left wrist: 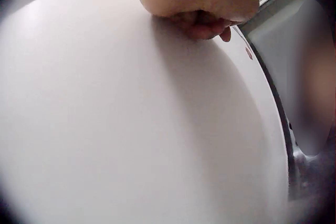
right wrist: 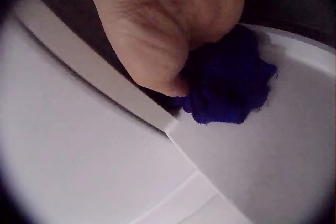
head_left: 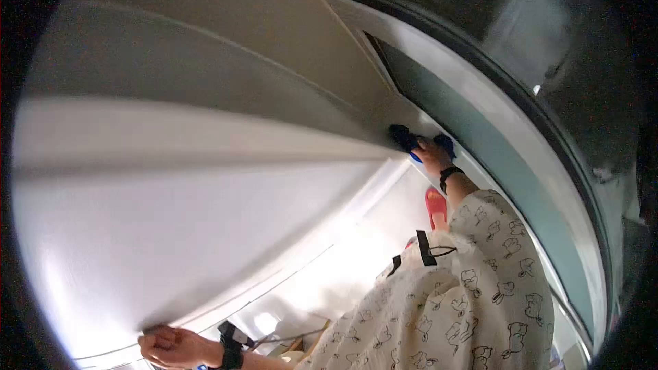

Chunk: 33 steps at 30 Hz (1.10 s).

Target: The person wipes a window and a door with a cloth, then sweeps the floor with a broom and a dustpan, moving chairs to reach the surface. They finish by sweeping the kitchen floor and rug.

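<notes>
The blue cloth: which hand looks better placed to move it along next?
Probably the right hand: it is on the blue cloth, which bunches up beneath it. The left hand is well away, fingers curled, beside the white panel.

Glare is whitening the area below the white panel (head_left: 171,219), dimness is lying above it; in the left wrist view a soft shadow is crossing it, a patch beside it is blurring; lens distortion is curving its edges, dark vignetting is rimming every view
</notes>
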Motion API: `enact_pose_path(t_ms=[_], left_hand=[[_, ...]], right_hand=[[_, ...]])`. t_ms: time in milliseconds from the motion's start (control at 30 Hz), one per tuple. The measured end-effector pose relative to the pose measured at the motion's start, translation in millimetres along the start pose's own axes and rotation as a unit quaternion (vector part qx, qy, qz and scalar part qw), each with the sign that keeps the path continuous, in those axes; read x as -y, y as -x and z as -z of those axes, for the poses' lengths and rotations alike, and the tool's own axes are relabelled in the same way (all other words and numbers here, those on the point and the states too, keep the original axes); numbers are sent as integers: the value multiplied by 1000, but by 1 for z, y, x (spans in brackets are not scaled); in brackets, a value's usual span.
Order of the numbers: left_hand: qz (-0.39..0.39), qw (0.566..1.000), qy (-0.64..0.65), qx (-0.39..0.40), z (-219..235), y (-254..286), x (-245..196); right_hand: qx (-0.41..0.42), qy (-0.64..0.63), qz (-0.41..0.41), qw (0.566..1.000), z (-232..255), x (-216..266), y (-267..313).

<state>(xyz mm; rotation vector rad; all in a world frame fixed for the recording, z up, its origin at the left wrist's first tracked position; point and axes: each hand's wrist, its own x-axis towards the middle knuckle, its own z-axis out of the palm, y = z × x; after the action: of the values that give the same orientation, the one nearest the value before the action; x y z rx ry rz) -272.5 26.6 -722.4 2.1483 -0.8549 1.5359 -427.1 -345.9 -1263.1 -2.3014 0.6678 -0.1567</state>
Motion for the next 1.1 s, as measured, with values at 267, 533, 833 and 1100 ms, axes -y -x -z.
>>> enact_pose_path(t_ms=[267, 533, 833, 1100], left_hand=[[206, 928, 267, 158, -63, 39, -45], [436, 609, 275, 603, -88, 183, -103], [730, 279, 354, 513, -86, 260, -107], [809, 280, 439, 273, -63, 286, -92]], right_hand=[[42, 76, -171, 981, 7, 17, 39], [299, -616, -129, 718, 20, 161, 17], [285, -217, 301, 884, 31, 276, 34], [304, -339, 174, 873, 55, 174, 40]])
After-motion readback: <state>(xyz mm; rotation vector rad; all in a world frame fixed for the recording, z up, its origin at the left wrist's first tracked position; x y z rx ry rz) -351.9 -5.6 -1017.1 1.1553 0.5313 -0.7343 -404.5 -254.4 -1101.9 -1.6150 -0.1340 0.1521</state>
